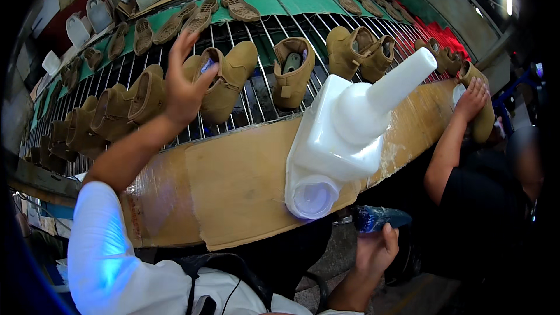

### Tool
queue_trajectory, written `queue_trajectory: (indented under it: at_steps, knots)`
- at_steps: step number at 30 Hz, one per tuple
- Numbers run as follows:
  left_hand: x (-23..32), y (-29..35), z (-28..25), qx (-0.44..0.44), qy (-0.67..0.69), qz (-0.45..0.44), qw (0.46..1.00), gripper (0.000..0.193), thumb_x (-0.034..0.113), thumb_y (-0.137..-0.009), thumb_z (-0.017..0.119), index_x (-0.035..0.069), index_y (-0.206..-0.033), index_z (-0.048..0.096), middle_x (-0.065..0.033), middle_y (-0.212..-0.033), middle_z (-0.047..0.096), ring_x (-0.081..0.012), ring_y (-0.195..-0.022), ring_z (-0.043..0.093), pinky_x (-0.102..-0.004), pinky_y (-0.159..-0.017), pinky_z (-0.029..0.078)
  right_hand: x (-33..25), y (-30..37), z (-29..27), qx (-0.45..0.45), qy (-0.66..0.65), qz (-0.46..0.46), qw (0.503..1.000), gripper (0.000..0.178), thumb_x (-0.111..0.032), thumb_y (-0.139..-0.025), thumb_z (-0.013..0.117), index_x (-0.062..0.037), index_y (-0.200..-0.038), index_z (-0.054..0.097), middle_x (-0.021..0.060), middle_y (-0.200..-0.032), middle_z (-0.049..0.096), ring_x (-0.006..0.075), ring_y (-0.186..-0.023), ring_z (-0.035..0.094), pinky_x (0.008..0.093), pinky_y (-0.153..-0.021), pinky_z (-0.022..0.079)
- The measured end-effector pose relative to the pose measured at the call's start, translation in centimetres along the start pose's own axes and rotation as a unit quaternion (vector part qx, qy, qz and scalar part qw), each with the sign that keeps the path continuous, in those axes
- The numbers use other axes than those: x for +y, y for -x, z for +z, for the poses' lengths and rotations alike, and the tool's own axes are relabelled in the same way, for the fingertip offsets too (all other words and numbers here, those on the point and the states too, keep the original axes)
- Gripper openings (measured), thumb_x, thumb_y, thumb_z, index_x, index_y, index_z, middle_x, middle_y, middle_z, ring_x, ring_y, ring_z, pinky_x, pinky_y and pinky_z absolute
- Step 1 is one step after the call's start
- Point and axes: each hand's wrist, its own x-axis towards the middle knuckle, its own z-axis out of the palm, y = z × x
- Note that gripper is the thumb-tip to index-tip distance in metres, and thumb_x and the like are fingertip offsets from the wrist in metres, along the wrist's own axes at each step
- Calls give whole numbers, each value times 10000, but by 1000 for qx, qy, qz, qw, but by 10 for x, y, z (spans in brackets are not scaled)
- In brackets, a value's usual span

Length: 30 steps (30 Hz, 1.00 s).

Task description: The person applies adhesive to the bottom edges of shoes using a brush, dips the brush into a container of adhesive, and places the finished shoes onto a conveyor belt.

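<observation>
My left hand [188,84] reaches over the wire rack with its fingers apart. Its thumb overlaps the opening of a tan ankle boot [228,84]; whether it touches the boot I cannot tell. At the lower right, my right hand [376,251] grips a dark blue, rounded block-like thing [385,219] with whitish smears, perhaps a brush. A white plastic container [332,134] with a thick upward neck stands between my hands. Its round front cup [315,196] appears to hold pale liquid. Another tan boot [293,73] stands upright, showing a green-grey inside.
Several tan boots [111,114] line the metal rack [256,105], and loose soles [239,7] lie behind them on green sheeting [286,3]. Brown cardboard [239,181] covers the front ledge. On the right, a co-worker's hand [472,100] holds a tan boot [483,119].
</observation>
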Motion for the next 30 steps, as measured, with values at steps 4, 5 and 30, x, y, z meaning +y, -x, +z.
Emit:
queue_trajectory:
  at_steps: [4, 5, 30]
  knots:
    - [-52, 72, 11, -38, 178, -225, 957, 775, 97, -741, 761, -42, -1377, 341, -196, -1332, 498, -237, -1206, 508, -348, -999, 418, 8, 9, -4, 15, 7, -4, 1000, 258, -96, -856, 567, -8, -1099, 560, 125, -1068, 629, 253, -1002, 606, 443, -938, 457]
    - [-75, 83, 16, -30, 182, -258, 948, 727, 91, -724, 771, -31, -1337, 399, -173, -1257, 557, -224, -1149, 548, -344, -964, 444, 10, 10, 2, -3, 6, 8, 1000, 257, -96, -856, 568, -5, -1096, 559, 129, -1063, 630, 252, -991, 611, 441, -928, 464]
    - [-41, 76, -157, -85, -450, 52, 887, 309, 305, -709, 772, 58, -806, 614, -104, -891, 584, -304, -954, 511, -437, -829, 374, 12, 36, 9, 56, 8, -1, 998, 188, -153, -905, 592, -1, -1014, 611, 117, -995, 635, 214, -863, 573, 330, -775, 478]
